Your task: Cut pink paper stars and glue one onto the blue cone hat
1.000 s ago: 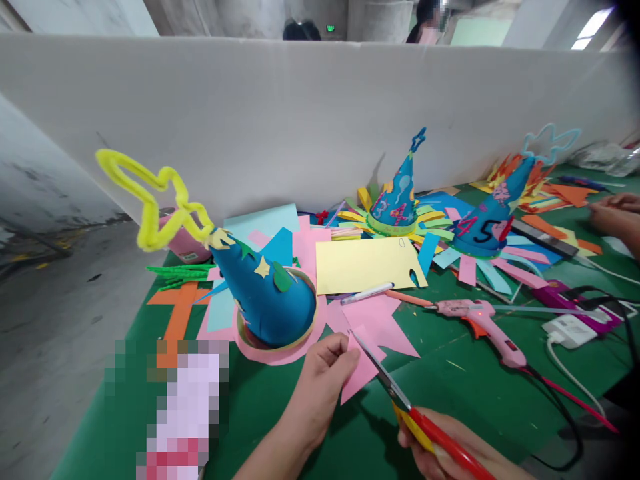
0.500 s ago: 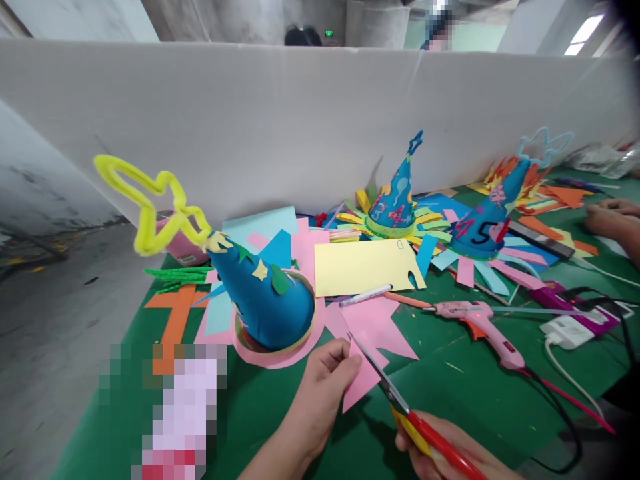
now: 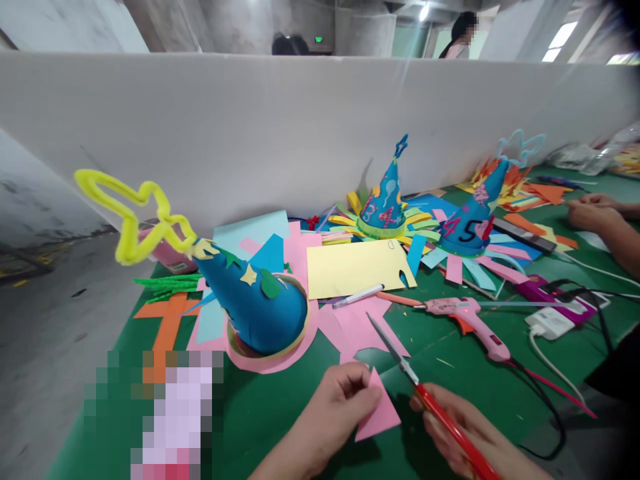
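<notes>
My left hand [image 3: 345, 403] pinches a small pink paper piece [image 3: 383, 413], roughly triangular, between thumb and fingers. Red-handled scissors [image 3: 417, 383] are gripped in my right hand [image 3: 450, 417]; their blades look closed and point up and to the left, apart from the paper. Beyond my hands lies a larger cut pink sheet [image 3: 357, 323] with a white pen [image 3: 359, 295] at its upper edge. To the left, a blue cone hat [image 3: 260, 313] with a pink brim leans over, topped by a yellow fuzzy star [image 3: 125, 217].
A pink glue gun [image 3: 473, 320] lies on the right, its cord running toward a purple power strip [image 3: 540, 293]. Two decorated blue hats [image 3: 387, 203] stand behind a yellow sheet [image 3: 355, 270]. Another person's hands [image 3: 600, 213] are at the far right. A white partition [image 3: 225, 133] borders the green table.
The scissors have come off the pink piece and their blades have closed. My left hand has moved slightly right and down with the paper. The view has shifted a little.
</notes>
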### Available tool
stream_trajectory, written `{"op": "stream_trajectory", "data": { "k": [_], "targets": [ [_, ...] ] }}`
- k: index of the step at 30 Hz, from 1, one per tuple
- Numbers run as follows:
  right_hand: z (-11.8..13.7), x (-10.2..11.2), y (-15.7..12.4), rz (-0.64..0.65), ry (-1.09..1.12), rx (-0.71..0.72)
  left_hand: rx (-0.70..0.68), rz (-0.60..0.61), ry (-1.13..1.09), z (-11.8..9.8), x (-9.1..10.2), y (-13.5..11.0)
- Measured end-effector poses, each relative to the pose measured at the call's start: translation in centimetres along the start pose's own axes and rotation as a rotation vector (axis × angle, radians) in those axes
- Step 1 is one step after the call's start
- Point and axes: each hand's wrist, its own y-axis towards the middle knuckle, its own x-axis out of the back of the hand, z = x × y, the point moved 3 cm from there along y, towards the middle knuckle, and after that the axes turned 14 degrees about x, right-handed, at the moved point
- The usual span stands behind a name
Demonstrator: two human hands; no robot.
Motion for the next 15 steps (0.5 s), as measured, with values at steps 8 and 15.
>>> {"op": "stream_trajectory", "data": {
  "k": [8, 15],
  "targets": [
    [2.4, 5.2, 4.1, -0.101, -1.240, 0.451, 0.004, 0.098, 0.190, 1.2, -2.4, -1.3],
    [3.5, 0.6, 5.4, -0.043, -1.441, 0.655, 0.048, -0.175, -0.039, 3.6, -0.3, -4.6]
  ]
}}
